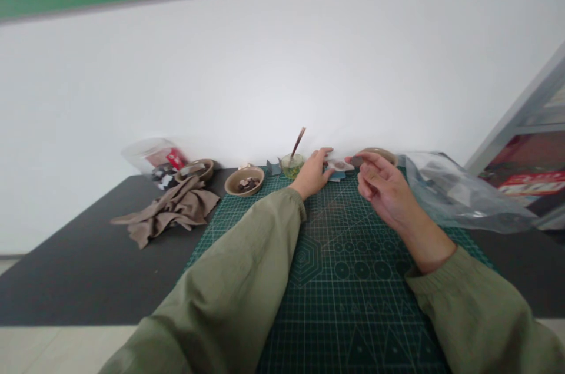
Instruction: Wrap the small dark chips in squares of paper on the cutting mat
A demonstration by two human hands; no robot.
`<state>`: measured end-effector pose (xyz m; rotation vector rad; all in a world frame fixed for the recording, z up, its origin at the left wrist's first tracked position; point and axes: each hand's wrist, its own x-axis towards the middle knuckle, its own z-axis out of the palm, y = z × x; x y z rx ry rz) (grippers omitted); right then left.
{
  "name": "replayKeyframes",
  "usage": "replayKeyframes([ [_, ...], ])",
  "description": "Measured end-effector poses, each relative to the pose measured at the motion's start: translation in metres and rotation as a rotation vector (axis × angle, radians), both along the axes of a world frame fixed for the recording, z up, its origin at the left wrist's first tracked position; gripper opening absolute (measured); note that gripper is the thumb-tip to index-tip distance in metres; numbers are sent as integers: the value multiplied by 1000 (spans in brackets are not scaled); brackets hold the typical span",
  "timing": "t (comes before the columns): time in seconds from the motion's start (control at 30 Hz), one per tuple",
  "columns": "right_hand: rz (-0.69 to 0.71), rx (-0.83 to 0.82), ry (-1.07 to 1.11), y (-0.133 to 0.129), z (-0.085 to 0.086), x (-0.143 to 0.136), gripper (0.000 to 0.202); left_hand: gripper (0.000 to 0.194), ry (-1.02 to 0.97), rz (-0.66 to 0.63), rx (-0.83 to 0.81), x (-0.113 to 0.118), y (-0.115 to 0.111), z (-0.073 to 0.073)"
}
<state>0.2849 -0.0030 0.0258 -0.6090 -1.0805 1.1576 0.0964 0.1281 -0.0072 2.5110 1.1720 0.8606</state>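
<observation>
My right hand (388, 191) is raised over the right side of the mat, pinching a small dark flat piece (355, 161) between thumb and fingers. Stretched toward the wall, my left hand (312, 174) has its thumb and fingers apart and appears to hold nothing. Just right of it lies a small whitish packet (339, 165) above some blue-grey pieces (338, 176); whether my fingertips touch them I cannot tell. Close on its left stands a small glass bowl (289, 169) with green contents and a thin brown stick (298, 141) leaning in it.
A green cutting mat (335, 303) covers the dark table (110, 274). Leftward are a brown bowl (230, 187) of small pieces, a crumpled brown cloth (176, 209), another bowl (207, 171) and a clear container (145, 153). Rightward lie a bowl (382, 154) and a clear plastic bag (463, 197).
</observation>
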Motion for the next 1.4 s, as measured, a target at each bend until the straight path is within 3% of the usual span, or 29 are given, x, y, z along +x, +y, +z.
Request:
replayKeyframes([
  [0.07, -17, -10, 5, 1, 0, 1, 29, 61, 45, 82, 5, 5, 0, -3],
  [0.2, -19, -13, 7, 2, 0, 1, 31, 44, 161, 182, -29, 5, -2, -6],
  [0.47, -6, -18, 3, 0, 1, 1, 29, 42, 257, 248, -152, 3, 9, -5],
  [0.73, -3, -10, -20, 2, 0, 2, 33, 38, 311, 173, -203, 9, 17, 1],
  [1.2, 4, 5, 0, 2, 2, 2, 30, 36, 373, -25, -55, 7, 16, 8],
  [1.4, 3, 17, 14, 3, 1, 4, 29, 40, 382, -67, 14, 8, 18, 3],
])
